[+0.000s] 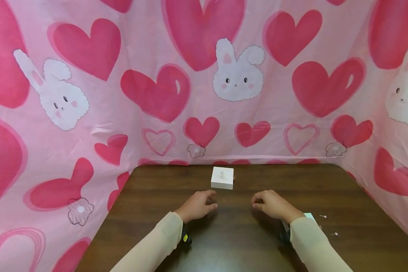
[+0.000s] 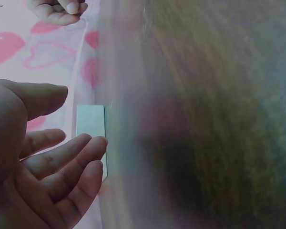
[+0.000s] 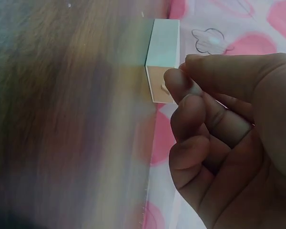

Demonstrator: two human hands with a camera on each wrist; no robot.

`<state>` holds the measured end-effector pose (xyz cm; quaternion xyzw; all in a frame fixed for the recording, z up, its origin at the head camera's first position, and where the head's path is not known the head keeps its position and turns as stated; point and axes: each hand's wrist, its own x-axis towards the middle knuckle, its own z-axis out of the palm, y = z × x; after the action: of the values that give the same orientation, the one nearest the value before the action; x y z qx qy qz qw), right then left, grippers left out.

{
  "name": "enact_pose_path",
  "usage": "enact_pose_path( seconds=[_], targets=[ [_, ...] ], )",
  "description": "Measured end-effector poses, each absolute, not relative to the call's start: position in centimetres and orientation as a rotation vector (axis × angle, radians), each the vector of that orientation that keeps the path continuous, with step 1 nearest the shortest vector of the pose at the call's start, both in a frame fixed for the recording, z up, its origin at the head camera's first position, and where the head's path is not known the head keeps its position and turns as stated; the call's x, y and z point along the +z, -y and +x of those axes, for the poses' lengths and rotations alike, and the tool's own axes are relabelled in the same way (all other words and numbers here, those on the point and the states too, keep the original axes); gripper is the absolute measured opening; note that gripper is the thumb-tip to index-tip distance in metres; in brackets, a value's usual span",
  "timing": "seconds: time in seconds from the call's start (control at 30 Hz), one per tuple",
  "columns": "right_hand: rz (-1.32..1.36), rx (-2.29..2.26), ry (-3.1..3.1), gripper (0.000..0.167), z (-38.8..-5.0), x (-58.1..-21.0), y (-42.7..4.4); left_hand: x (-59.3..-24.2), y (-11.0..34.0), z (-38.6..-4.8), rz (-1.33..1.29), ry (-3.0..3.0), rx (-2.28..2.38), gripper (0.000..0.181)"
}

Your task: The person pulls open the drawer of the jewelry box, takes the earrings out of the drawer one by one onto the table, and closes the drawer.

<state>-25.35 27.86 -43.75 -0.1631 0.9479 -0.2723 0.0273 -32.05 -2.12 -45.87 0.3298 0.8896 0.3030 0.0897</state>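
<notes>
A small white box [image 1: 222, 175] with faint lettering on top lies near the table's far side. Short of it and to its left, my left hand [image 1: 197, 206] hovers over the table with loosely bent fingers and nothing in them. My right hand [image 1: 271, 204] is to the right of the box, its fingers loosely curled; no object shows in its grasp. From the right wrist view, the box [image 3: 163, 45] has a tan end with a small pull tab [image 3: 165, 89]. Fingers of the left hand [image 2: 62, 176] partly cover the box in the left wrist view.
On the brown wooden table [image 1: 251, 245], a white flat-looking item [image 1: 310, 216] is mostly hidden under my right forearm. Two tiny pieces with pale round heads, one pin-like [image 1: 323, 216] and another [image 1: 335, 234], lie to its right. A pink heart-and-rabbit cloth [image 1: 204, 109] hangs around the table.
</notes>
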Motion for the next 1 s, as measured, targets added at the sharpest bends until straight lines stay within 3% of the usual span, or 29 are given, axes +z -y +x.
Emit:
enact_pose_path(
  seconds=[0.47,1.0],
  targets=[
    [-0.513,-0.942,-2.918,0.007,-27.8,-44.8,-26.5,-46.3,2.0,-34.3,0.942,-2.773,0.853,0.054],
    [-0.257,-1.176,-2.935,0.012,-30.5,-46.4,-24.6,-46.8,1.1,-36.6,0.792,-2.810,0.942,0.047]
  ],
)
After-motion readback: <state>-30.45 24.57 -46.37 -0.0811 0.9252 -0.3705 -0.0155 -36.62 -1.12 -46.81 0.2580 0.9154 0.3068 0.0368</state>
